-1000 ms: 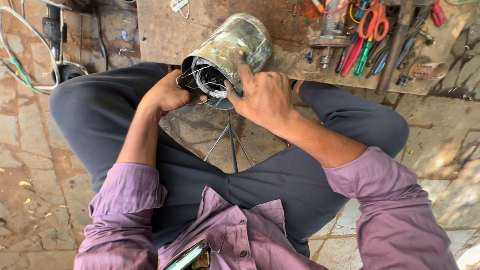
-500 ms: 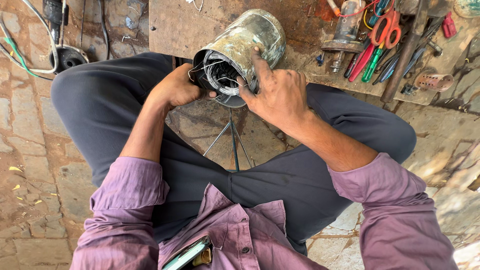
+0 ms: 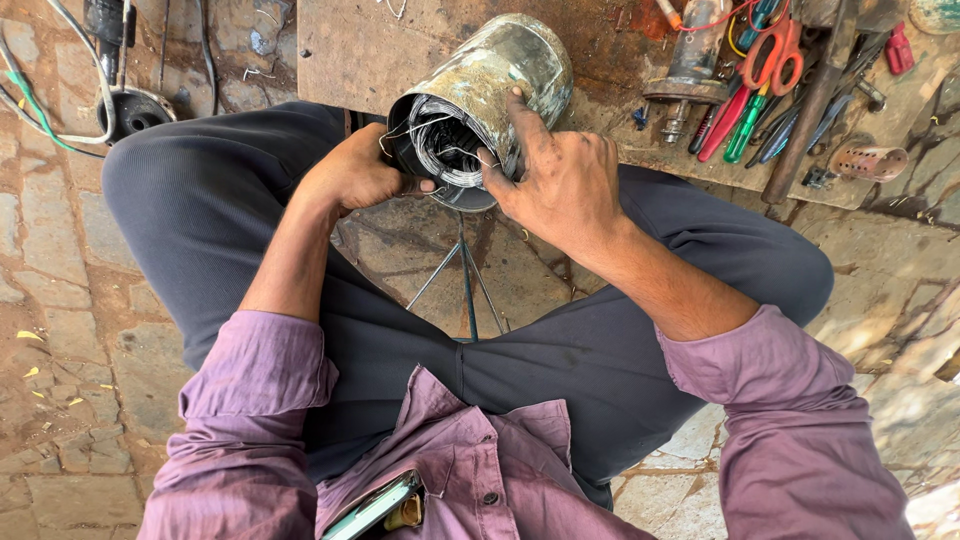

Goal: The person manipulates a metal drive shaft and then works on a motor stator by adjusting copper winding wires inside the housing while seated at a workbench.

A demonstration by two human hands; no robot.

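Head view: tarnished cylindrical metal motor housing [image 3: 490, 95], lying tilted on worn wooden surface [image 3: 350, 50], open wire-wound end facing both hands; left hand [image 3: 355, 175] pinching wire at rim, right hand [image 3: 560, 180] gripping its side.

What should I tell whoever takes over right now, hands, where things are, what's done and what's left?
Left hand: at the open end of the metal cylinder, fingertips on the wire windings.
Right hand: grip on the cylinder's side, thumb at the rim.
Cylinder lies on its side at the edge of the wooden board, open end toward the person.
Scissors and screwdrivers lie to the right on the board, untouched.
Done: cylinder steadied; loose wire ends stick out.
Left: windings apparently still need working; extent unclear.
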